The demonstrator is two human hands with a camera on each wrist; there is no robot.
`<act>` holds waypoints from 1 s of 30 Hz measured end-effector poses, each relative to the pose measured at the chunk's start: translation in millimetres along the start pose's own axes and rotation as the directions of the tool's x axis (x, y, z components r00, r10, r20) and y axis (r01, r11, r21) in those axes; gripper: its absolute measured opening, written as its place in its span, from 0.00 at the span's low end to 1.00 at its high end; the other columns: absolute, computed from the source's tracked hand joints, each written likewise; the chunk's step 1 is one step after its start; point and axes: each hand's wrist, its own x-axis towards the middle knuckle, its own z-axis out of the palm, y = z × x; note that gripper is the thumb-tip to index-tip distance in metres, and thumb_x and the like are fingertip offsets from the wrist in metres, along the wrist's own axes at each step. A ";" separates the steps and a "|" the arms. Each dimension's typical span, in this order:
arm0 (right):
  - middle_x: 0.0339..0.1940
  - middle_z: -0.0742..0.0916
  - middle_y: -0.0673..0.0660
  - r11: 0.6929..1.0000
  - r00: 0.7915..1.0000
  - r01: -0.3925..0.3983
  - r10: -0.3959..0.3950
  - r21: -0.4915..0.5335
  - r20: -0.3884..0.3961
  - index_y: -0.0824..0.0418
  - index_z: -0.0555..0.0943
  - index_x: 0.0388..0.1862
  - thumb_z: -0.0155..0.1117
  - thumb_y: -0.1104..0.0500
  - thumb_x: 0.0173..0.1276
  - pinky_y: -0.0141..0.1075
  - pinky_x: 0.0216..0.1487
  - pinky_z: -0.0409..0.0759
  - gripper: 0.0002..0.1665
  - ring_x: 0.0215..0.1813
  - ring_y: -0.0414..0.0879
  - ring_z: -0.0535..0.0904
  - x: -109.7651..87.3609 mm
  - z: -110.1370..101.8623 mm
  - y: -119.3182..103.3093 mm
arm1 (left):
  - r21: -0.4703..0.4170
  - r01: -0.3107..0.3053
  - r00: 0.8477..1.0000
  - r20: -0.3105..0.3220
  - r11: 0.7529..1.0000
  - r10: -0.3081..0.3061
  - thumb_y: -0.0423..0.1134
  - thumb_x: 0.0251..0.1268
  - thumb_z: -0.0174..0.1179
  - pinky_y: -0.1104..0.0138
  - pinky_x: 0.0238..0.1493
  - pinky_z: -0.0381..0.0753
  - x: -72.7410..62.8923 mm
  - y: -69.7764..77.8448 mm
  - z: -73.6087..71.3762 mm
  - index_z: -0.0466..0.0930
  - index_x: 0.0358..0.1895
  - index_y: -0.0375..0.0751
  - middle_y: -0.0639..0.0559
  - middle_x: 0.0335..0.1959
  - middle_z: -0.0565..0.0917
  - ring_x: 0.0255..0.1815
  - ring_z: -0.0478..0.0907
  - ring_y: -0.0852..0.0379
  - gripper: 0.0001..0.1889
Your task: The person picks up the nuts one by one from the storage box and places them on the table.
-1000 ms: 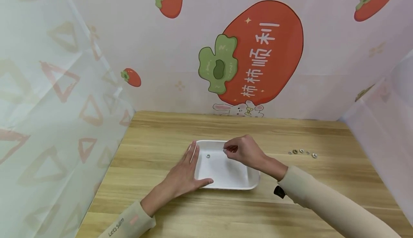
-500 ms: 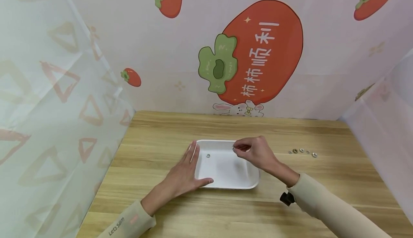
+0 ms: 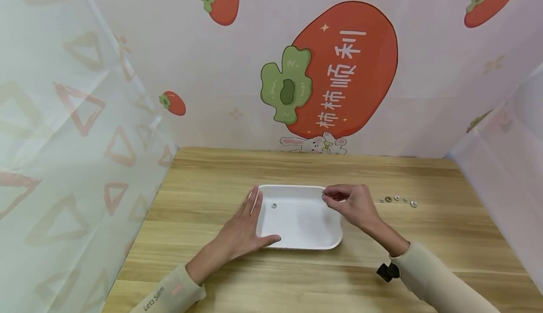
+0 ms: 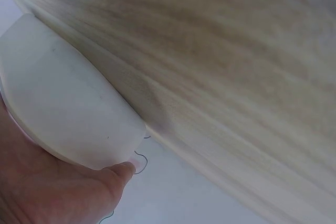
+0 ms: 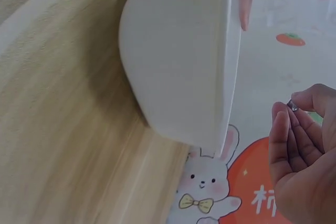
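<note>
A white rectangular tray [image 3: 299, 218] sits on the wooden table, with one small metal nut [image 3: 274, 205] lying inside at its left. My left hand [image 3: 242, 233] rests on the tray's left end, fingers straight along the side and thumb on the near rim. In the left wrist view the thumb [image 4: 118, 174] touches the tray's outer wall. Above the tray's far right corner, my right hand [image 3: 354, 207] pinches another small metal nut [image 5: 292, 105] between thumb and fingertips. That nut is mostly hidden by the fingers.
Several small nuts of different sizes [image 3: 397, 198] lie in a loose row on the table [image 3: 424, 242] to the right of the tray. A wall covering with printed persimmons [image 3: 343, 72] stands behind the table, and pale sheets hang on both sides.
My right hand has moved right, from above the tray's middle to its far right corner, still pinching the nut. My left hand, the tray and the nut inside it have stayed put.
</note>
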 end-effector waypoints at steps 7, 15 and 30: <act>0.34 0.93 0.53 0.999 0.998 -0.031 0.029 -0.035 -0.061 0.61 0.93 0.39 0.79 0.69 0.63 0.29 0.33 0.87 0.07 0.33 0.39 0.88 -11.5 -11.8 13.8 | -0.010 0.014 1.000 0.007 1.000 -0.014 0.78 0.63 0.60 0.47 0.73 0.75 -1.3 -0.1 -0.3 0.38 0.87 0.36 0.43 0.89 0.37 0.89 0.38 0.46 0.66; 0.34 0.93 0.55 0.997 0.991 -0.057 0.050 -0.053 -0.127 0.62 0.93 0.40 0.79 0.70 0.62 0.25 0.33 0.86 0.08 0.33 0.35 0.87 -25.2 -30.1 31.6 | -0.008 0.010 1.000 0.011 1.000 -0.010 0.80 0.62 0.57 0.48 0.75 0.73 -1.7 -0.3 0.2 0.37 0.87 0.35 0.44 0.89 0.35 0.89 0.37 0.46 0.67; 0.32 0.93 0.61 0.978 0.961 -0.141 0.098 -0.152 -0.258 0.64 0.93 0.38 0.80 0.66 0.63 0.19 0.29 0.80 0.05 0.29 0.22 0.82 -49.7 -68.1 69.8 | -0.008 0.011 1.000 0.010 1.000 -0.011 0.80 0.62 0.57 0.48 0.75 0.73 -1.6 -0.3 0.9 0.38 0.87 0.35 0.44 0.89 0.35 0.89 0.38 0.46 0.67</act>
